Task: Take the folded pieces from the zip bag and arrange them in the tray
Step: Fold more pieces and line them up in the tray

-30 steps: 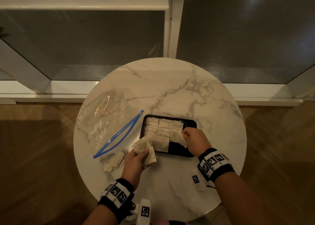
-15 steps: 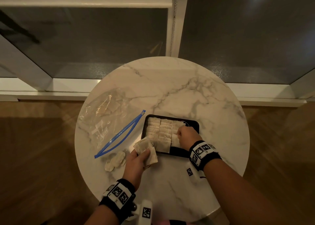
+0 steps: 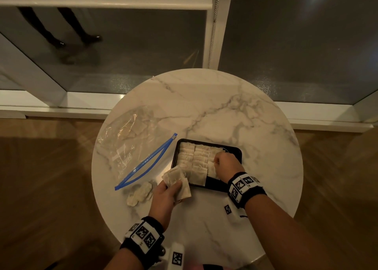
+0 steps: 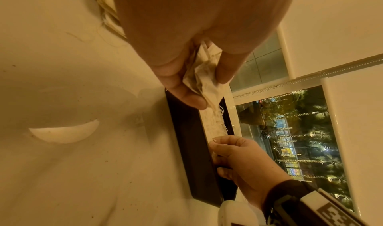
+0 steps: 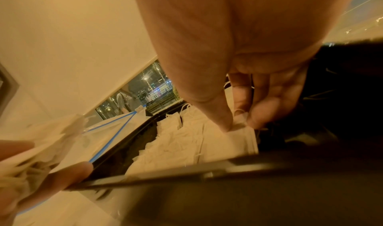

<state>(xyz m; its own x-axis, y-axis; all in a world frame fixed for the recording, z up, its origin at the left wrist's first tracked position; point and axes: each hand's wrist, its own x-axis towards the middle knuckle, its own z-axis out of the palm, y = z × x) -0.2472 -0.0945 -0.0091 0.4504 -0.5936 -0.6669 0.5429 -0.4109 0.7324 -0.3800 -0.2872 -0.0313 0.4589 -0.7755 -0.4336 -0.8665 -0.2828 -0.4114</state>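
Observation:
A black tray (image 3: 237, 153) sits on the round marble table (image 3: 204, 106), filled on its left with rows of pale folded pieces (image 3: 192, 159). My right hand (image 3: 224, 163) reaches into the tray and pinches the top edge of one folded piece (image 5: 240, 124) between thumb and fingers. My left hand (image 3: 167, 190) hovers just left of the tray's near corner and grips a small stack of folded pieces (image 3: 177, 181) (image 4: 204, 78). The clear zip bag (image 3: 131, 145) with its blue seal lies open to the left, a few pieces still inside.
Several loose folded pieces (image 3: 140, 194) lie on the table near the bag's mouth. The tray's right part (image 5: 331, 98) is bare and dark. A window frame and sill (image 3: 81, 100) run behind the table; wooden floor surrounds it.
My right hand has moved leftward and deeper into the tray, setting its piece against the rows. My left hand has stayed beside the tray with its stack.

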